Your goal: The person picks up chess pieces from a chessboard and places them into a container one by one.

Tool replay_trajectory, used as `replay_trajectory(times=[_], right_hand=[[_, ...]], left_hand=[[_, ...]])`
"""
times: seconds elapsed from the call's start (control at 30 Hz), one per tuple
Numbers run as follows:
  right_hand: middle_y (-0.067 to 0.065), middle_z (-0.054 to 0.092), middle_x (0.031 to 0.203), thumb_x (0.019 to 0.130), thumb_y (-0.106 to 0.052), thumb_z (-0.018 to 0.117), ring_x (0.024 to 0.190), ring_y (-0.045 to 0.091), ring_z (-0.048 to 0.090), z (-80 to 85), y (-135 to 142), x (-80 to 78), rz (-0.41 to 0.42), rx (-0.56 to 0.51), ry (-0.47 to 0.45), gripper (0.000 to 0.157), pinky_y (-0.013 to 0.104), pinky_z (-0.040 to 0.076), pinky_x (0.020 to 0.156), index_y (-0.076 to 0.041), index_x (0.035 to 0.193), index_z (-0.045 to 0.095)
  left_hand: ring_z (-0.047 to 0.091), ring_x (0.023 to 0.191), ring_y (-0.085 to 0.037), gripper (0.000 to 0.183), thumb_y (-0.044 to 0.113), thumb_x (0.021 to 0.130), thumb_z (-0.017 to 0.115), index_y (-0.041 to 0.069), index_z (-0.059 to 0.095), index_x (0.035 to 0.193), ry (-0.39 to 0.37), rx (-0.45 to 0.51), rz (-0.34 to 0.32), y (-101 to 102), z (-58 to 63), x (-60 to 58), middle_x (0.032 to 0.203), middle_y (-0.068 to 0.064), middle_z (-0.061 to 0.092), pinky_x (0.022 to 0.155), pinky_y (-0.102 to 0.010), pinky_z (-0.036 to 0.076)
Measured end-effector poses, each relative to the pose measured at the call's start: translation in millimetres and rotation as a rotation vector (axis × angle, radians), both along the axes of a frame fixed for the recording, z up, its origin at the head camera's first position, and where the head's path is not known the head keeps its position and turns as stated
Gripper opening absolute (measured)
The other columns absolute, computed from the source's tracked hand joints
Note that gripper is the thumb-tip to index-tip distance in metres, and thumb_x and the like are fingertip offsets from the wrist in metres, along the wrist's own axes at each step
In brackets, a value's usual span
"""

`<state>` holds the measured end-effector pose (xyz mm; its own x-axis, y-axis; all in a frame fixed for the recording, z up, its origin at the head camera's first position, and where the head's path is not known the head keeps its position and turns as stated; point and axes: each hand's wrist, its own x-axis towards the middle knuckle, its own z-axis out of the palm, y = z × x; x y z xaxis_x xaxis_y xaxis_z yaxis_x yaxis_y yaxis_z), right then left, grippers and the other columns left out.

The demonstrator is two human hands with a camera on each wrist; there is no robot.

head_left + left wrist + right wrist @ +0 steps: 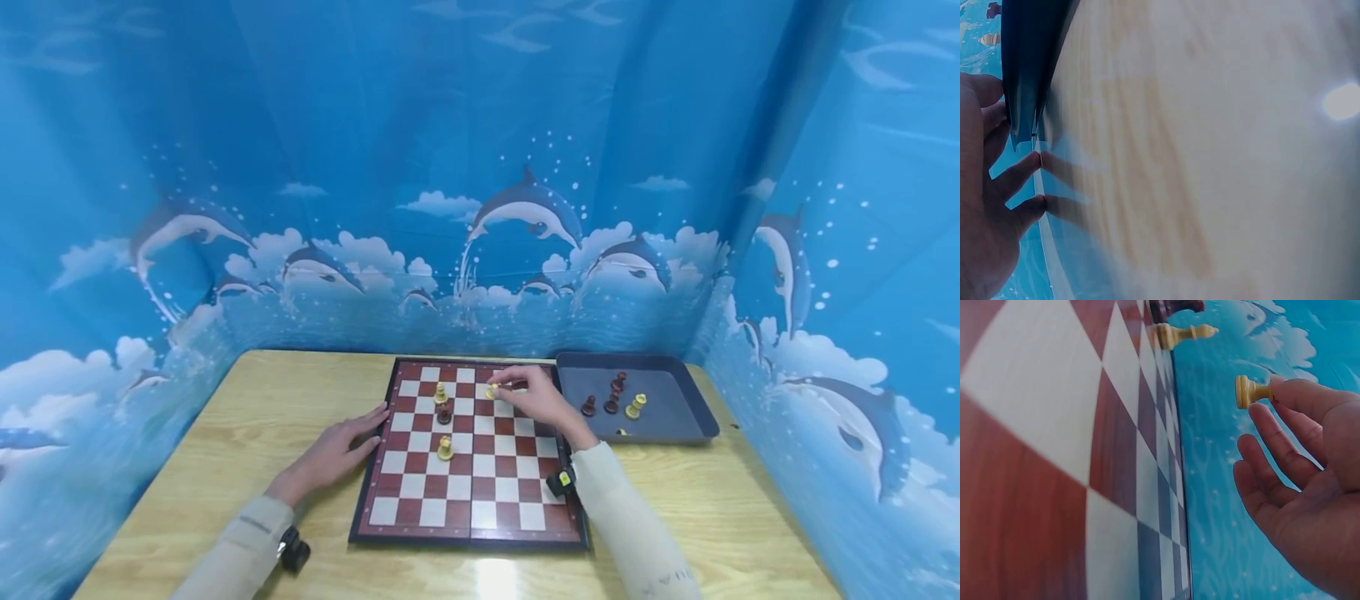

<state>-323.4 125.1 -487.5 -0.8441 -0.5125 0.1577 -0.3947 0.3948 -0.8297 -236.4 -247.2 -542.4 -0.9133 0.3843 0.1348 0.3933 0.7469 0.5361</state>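
Note:
My right hand [531,398] pinches a yellow chess piece [1246,392] between thumb and fingertips, its base showing and its top hidden by them. In the right wrist view the base is held clear of the chessboard [1125,444], over whose far part the hand reaches. The fingertips of my left hand [336,452] touch the board's left edge. Left of the fold stand a tall yellow chess piece [440,392], a dark red chess piece [444,413] close to it, and a second yellow piece [445,448] nearer me.
A dark grey tray [675,412] stands against the board's far right side. Inside lie several dark red chess pieces [612,402] and a yellow chess piece [635,406]. Beneath is a light wooden table [247,425]; a blue dolphin-print curtain [375,167] hangs behind and at both sides.

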Motion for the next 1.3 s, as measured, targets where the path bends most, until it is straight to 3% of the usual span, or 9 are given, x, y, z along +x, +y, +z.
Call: replay_trajectory(times=[0.33,0.53,0.63,0.73,0.97,1.07,1.3], right_hand=[[0.006,0.065,0.11,0.089,-0.024,0.064,0.09,0.029,0.064,7.4,31.8,15.3,-0.092,-0.113,0.042,0.019,0.033,0.056,0.072,-0.02,0.107,0.069],[0.0,0.065,0.111,0.089,-0.028,0.064,0.101,0.024,0.059,17.3,52.6,23.2,-0.151,-0.11,0.145,0.021,0.052,0.048,0.085,-0.021,0.107,0.068],[-0.002,0.064,0.112,0.088,-0.03,0.064,0.106,0.02,0.057,22.6,60.5,24.9,-0.183,-0.099,0.179,0.021,0.055,0.044,0.092,-0.021,0.107,0.069],[-0.003,0.064,0.112,0.088,-0.031,0.065,0.108,0.018,0.056,27.8,65.9,28.7,-0.217,-0.071,0.182,0.019,0.052,0.044,0.094,-0.024,0.105,0.069],[0.013,0.064,0.113,0.088,-0.016,0.065,0.111,0.028,0.054,49.2,73.5,50.2,-0.254,-0.073,0.177,0.016,0.053,0.042,0.095,-0.012,0.103,0.068],[0.014,0.064,0.112,0.088,-0.014,0.065,0.11,0.028,0.054,53.8,78.8,54.0,-0.29,-0.06,0.19,0.015,0.051,0.042,0.095,-0.01,0.102,0.068],[-0.001,0.065,0.109,0.085,-0.033,0.067,0.109,0.02,0.055,23.2,105.2,26.3,-0.38,0.007,0.243,0.02,0.049,0.044,0.092,-0.022,0.102,0.068]], left_hand=[[0.034,0.134,-0.03,0.05,0.039,0.097,0.045,0.022,0.036,0.144,0.018,0.008,-0.009,-0.9,-1.3,0.0,0.152,0.003,0.028,0.106,-0.056,0.03],[0.033,0.134,-0.031,0.05,0.039,0.097,0.045,0.022,0.035,0.144,0.012,0.007,-0.015,0.5,1.3,1.2,0.152,0.002,0.027,0.106,-0.058,0.028],[0.033,0.134,-0.032,0.05,0.039,0.098,0.044,0.022,0.035,0.144,0.01,0.006,-0.017,1.1,2.1,0.8,0.152,0.002,0.027,0.106,-0.058,0.028],[0.033,0.134,-0.031,0.05,0.038,0.097,0.045,0.022,0.035,0.144,0.009,0.012,-0.014,1.1,1.5,0.7,0.152,0.002,0.028,0.106,-0.058,0.028],[0.035,0.133,-0.031,0.05,0.037,0.097,0.047,0.021,0.037,0.143,0.022,0.006,-0.02,0.6,-1.7,1.5,0.151,0.001,0.03,0.106,-0.056,0.03],[0.035,0.133,-0.031,0.05,0.037,0.097,0.046,0.021,0.037,0.143,0.017,0.008,-0.02,1.5,-0.8,2.2,0.151,0.0,0.029,0.106,-0.057,0.029],[0.035,0.133,-0.032,0.05,0.038,0.097,0.046,0.021,0.036,0.144,0.017,0.006,-0.013,1.0,1.5,1.9,0.151,0.001,0.029,0.106,-0.057,0.029]])
